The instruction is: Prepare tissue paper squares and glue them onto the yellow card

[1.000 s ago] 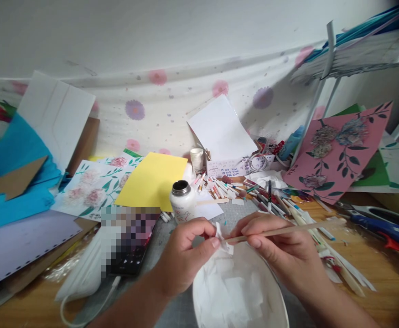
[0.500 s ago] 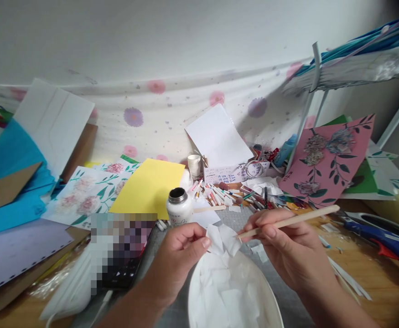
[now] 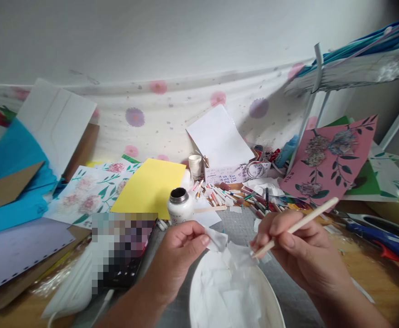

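Between the thumb and fingers of my left hand (image 3: 182, 259) is pinched a small piece of thin white paper (image 3: 217, 238). My right hand (image 3: 298, 246) grips a pale wooden stick (image 3: 305, 221), slanting up to the right. Its lower tip is beside a second white paper piece (image 3: 240, 253) at the far rim of the white oval bowl (image 3: 277, 296). Whether the right fingers also hold that second piece, I cannot tell. Several overlapping white paper scraps (image 3: 231, 291) line the bowl, which stands below and between my hands.
A white open-necked bottle (image 3: 179, 209) stands beyond my left hand. Several markers (image 3: 220, 196) lie scattered behind. A phone (image 3: 127, 255) is at left; a blue glue gun (image 3: 377, 237) lies at right. Yellow paper (image 3: 151, 189) and a pink flower picture (image 3: 329, 159) stand farther back.
The two paper pieces, close together over the rim before, are now apart. My right hand and stick have shifted slightly right and down, and the stick tilts more steeply. My left hand has barely moved.
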Tool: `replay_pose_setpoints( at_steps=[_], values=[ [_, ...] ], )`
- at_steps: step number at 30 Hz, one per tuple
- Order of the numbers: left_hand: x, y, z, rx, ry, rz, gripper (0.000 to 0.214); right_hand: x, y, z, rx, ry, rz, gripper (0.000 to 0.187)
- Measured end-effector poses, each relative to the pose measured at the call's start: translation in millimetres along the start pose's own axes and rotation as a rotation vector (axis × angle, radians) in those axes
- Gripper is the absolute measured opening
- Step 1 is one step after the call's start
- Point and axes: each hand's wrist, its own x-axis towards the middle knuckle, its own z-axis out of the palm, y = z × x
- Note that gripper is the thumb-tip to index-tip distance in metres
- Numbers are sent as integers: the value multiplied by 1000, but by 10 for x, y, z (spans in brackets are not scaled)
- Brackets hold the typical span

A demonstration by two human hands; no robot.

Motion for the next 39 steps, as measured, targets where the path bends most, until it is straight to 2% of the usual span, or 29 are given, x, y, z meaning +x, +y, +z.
replay_pose_setpoints(
  at_steps=[4, 9, 11, 15, 18, 23, 27, 33, 39],
  values=[
    [12, -3, -8, 34, 5, 17, 23, -58, -35, -14, -2, -133, 55, 10],
    [-1, 41, -4, 259, 35, 98, 23, -64, -74, 27, -325, -312, 107, 12],
    [-15, 78, 20, 371, 48, 165, 21, -60, -56, 68, -393, -268, 42, 11],
    [-48, 128, 80, 526, 77, 360, 15, -71, 30, 182, -496, -86, -149, 12],
    [-69, 129, 101, 590, 86, 465, 17, -81, 85, 269, -586, -78, -227, 14],
    [-74, 107, 106, 612, 84, 521, 18, -83, 100, 313, -654, -31, -269, 11],
    [-64, 91, 97, 580, 84, 494, 21, -76, 91, 289, -676, -1, -262, 11],
    [-69, 98, 37, 425, 14, 297, 17, -84, 124, 198, -671, 63, -229, 15],
    [-56, 70, -2, 366, -14, 194, 12, -101, 198, 44, -509, 68, -201, 18]
  ],
)
